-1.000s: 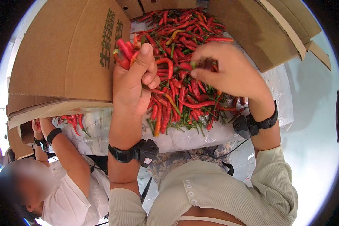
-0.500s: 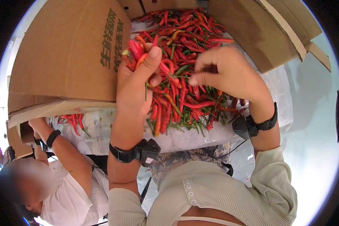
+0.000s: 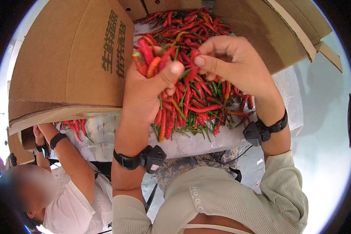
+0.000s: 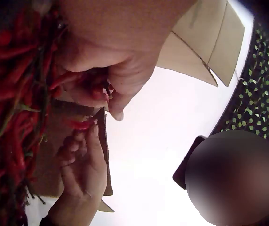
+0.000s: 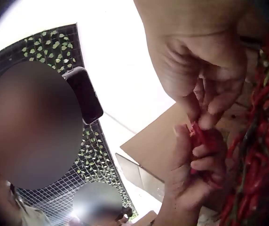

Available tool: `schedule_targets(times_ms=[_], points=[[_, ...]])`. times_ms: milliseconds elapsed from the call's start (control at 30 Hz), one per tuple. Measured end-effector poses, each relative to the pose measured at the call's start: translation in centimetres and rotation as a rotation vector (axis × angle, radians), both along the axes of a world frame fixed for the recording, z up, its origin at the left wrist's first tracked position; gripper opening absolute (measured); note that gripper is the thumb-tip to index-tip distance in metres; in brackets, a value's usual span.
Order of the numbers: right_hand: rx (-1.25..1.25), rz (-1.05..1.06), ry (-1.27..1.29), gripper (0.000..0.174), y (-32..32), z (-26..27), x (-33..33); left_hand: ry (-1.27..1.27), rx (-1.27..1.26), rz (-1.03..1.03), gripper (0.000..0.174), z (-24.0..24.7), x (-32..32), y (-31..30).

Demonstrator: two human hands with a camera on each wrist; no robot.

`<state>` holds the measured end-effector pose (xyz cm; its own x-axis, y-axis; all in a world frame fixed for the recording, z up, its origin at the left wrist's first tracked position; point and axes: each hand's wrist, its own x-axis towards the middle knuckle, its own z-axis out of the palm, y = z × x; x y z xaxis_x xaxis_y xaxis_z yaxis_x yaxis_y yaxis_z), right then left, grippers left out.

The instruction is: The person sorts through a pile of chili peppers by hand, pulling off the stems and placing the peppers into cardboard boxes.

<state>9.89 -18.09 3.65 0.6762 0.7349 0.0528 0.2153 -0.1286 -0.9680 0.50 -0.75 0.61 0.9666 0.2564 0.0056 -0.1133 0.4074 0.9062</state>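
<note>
In the head view my left hand [image 3: 144, 91] grips a bunch of red chili peppers [image 3: 146, 52], thumb across them, one of them orange. Close to its right, my right hand [image 3: 240, 64] pinches a single red chili pepper [image 3: 191, 74] between thumb and fingertips. Both hands are over a large pile of red chilies [image 3: 206, 107] with green stems. From the left wrist, the pinched chili [image 4: 83, 125] shows at the tips of the right hand [image 4: 85, 160]. The right wrist view has the two hands' fingertips close together around red chilies [image 5: 202, 136].
A cardboard box [image 3: 66, 50] with printed characters stands at the left of the pile, another cardboard box [image 3: 257, 35] at the right. A pale cover [image 3: 222, 142] lies under the chilies. At lower left, another person in a white shirt [image 3: 76, 202] works near a few chilies [image 3: 76, 126].
The left hand has moved right with its bunch, toward the right hand. The right hand, whose fingers were blurred over the pile, now holds up a red chili pepper.
</note>
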Motion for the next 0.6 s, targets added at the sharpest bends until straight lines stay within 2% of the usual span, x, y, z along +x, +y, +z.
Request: schedule_targets(times_ms=[67, 133, 167, 233, 333, 433, 600], points=[[0.066, 0.050, 0.101, 0.016, 0.7, 0.4, -0.9, 0.070, 0.157, 0.017, 0.047, 0.5, -0.1, -0.9], [0.119, 0.121, 0.135, 0.016, 0.8, 0.1, -0.9, 0.091, 0.254, 0.029, 0.043, 0.6, -0.1, -0.9], [0.121, 0.082, 0.129, 0.015, 0.8, 0.0, -0.8, 0.101, 0.303, 0.036, 0.042, 0.5, -0.1, -0.8], [0.124, 0.008, 0.118, 0.014, 0.8, 0.1, -0.7, 0.068, 0.166, 0.075, 0.036, 0.5, -0.1, -0.3], [-0.006, -0.066, -0.493, 0.014, 0.6, -1.5, 0.5, 0.047, 0.030, 0.127, 0.028, 0.6, 0.0, 0.4], [-0.178, 0.012, -0.984, 0.017, 1.2, -2.5, 0.0, 0.048, 0.004, 0.107, 0.022, 0.9, -0.1, 0.8], [-0.218, -0.024, -0.935, 0.019, 0.6, -2.0, 0.7, 0.053, -0.032, 0.154, 0.021, 1.6, -0.1, 0.1]])
